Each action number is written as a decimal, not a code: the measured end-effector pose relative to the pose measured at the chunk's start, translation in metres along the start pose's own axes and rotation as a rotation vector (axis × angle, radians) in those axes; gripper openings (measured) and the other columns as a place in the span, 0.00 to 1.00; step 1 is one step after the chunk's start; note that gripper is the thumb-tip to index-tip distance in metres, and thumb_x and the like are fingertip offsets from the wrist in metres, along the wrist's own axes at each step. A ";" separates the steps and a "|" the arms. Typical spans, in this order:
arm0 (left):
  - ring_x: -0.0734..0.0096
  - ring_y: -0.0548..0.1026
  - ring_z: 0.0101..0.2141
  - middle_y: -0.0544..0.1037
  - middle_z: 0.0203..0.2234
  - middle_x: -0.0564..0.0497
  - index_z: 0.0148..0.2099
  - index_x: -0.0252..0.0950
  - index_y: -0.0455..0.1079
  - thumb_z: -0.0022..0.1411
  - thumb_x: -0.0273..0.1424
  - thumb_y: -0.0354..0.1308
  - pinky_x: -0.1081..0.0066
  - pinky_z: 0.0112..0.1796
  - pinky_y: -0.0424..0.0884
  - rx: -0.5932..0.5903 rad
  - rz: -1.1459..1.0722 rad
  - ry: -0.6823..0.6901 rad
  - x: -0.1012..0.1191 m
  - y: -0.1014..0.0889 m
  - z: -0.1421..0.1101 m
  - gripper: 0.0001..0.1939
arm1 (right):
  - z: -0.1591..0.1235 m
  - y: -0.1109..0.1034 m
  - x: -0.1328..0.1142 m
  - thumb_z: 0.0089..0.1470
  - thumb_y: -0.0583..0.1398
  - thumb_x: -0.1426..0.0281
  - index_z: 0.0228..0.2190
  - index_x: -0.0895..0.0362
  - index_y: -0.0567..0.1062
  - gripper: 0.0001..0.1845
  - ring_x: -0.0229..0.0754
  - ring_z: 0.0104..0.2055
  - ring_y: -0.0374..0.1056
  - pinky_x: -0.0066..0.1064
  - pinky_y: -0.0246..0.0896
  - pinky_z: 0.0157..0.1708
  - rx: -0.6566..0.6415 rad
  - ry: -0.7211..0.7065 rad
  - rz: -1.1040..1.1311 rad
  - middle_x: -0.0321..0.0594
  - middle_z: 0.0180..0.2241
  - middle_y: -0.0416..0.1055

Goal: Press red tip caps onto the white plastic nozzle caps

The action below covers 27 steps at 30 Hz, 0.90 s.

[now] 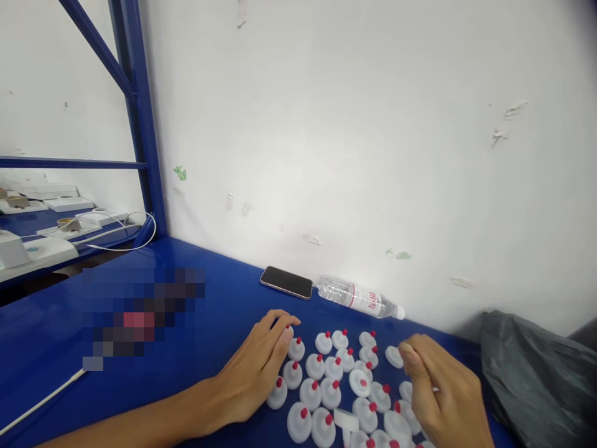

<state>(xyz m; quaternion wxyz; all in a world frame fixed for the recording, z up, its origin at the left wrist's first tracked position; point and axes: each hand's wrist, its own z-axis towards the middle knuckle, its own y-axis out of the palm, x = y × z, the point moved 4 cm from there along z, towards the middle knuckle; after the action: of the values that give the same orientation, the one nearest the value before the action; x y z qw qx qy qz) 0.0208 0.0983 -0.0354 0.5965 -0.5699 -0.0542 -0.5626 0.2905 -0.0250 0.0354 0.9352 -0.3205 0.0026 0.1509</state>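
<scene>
At far left, a blue metal shelf carries white box-shaped parts and looped white cable; in front, a thin white rod or cord runs to a pixelated, illegible patch on the glossy blue tabletop. A blue metal upright stands beside the white wall. The left hand reaches in over the left edge of a group of round, translucent white plastic discs with red knobs, its fingers bent and thumb near the forefinger, with a knob showing at the fingertips; whether it is gripped cannot be told. Behind, a black-screened smartphone lies flat, end toward a clear plastic bottle with a white-and-red label, on its side near the wall. The discs occupy the tabletop between the hands, in loose columns; a white plastic T-shaped piece lies among the nearer ones. The right hand has thumb and forefinger pinched together on a tilted white disc, its knob hidden. At far right lies a crumpled dark-grey plastic bag.
</scene>
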 end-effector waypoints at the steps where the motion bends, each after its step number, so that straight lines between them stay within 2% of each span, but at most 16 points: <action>1: 0.61 0.74 0.62 0.73 0.64 0.47 0.70 0.48 0.65 0.84 0.41 0.37 0.52 0.64 0.74 0.010 0.008 0.011 -0.002 0.001 0.000 0.23 | -0.001 0.001 -0.001 0.75 0.52 0.69 0.28 0.51 0.64 0.19 0.38 0.22 0.59 0.34 0.53 0.25 0.005 0.002 0.013 0.31 0.22 0.60; 6: 0.60 0.73 0.64 0.72 0.65 0.47 0.69 0.49 0.66 0.84 0.40 0.38 0.53 0.64 0.75 0.038 0.045 0.018 -0.003 0.002 0.001 0.22 | -0.001 0.006 -0.006 0.76 0.51 0.69 0.27 0.51 0.61 0.20 0.38 0.22 0.60 0.33 0.56 0.26 -0.046 -0.008 0.041 0.31 0.22 0.61; 9: 0.58 0.73 0.63 0.71 0.65 0.45 0.68 0.47 0.68 0.83 0.39 0.39 0.54 0.62 0.76 0.075 0.070 0.069 0.005 -0.004 0.004 0.21 | 0.002 0.007 -0.008 0.76 0.52 0.69 0.31 0.51 0.68 0.17 0.40 0.25 0.68 0.33 0.62 0.28 -0.078 -0.062 0.041 0.34 0.25 0.69; 13: 0.57 0.73 0.61 0.70 0.63 0.43 0.65 0.44 0.69 0.83 0.35 0.40 0.53 0.61 0.76 0.121 0.112 0.190 0.019 -0.016 0.008 0.20 | 0.005 0.011 -0.012 0.75 0.54 0.69 0.40 0.51 0.75 0.11 0.41 0.34 0.78 0.29 0.70 0.34 -0.093 -0.154 0.050 0.39 0.36 0.78; 16: 0.54 0.71 0.61 0.71 0.60 0.41 0.63 0.41 0.69 0.81 0.33 0.42 0.52 0.59 0.75 0.139 0.162 0.295 0.030 -0.022 0.008 0.18 | 0.004 0.010 -0.019 0.75 0.55 0.69 0.40 0.51 0.76 0.11 0.40 0.33 0.78 0.28 0.70 0.33 -0.082 -0.158 0.057 0.38 0.35 0.78; 19: 0.53 0.71 0.58 0.73 0.57 0.39 0.60 0.39 0.70 0.79 0.30 0.47 0.51 0.57 0.75 0.163 0.210 0.409 0.040 -0.021 0.007 0.15 | 0.002 0.006 -0.023 0.75 0.55 0.64 0.41 0.51 0.74 0.10 0.42 0.29 0.76 0.31 0.68 0.30 -0.087 -0.038 0.062 0.37 0.32 0.77; 22: 0.53 0.71 0.58 0.75 0.55 0.39 0.59 0.37 0.70 0.76 0.26 0.49 0.51 0.58 0.73 0.171 0.253 0.532 0.047 -0.016 0.005 0.15 | 0.000 0.003 -0.024 0.77 0.49 0.60 0.48 0.51 0.70 0.13 0.43 0.24 0.72 0.34 0.66 0.27 -0.143 0.063 0.083 0.35 0.30 0.76; 27: 0.49 0.71 0.57 0.77 0.51 0.39 0.59 0.36 0.71 0.71 0.23 0.51 0.47 0.57 0.73 0.177 0.382 0.706 0.057 -0.010 0.004 0.17 | 0.001 0.004 -0.033 0.78 0.44 0.62 0.54 0.55 0.68 0.18 0.42 0.23 0.72 0.33 0.62 0.26 -0.220 -0.006 0.176 0.33 0.28 0.74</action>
<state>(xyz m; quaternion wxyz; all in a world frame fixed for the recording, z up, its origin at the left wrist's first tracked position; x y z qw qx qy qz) 0.0362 0.0688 0.0127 0.7190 -0.2880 0.2122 -0.5959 0.2580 -0.0306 0.0376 0.8776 -0.4191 0.0115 0.2325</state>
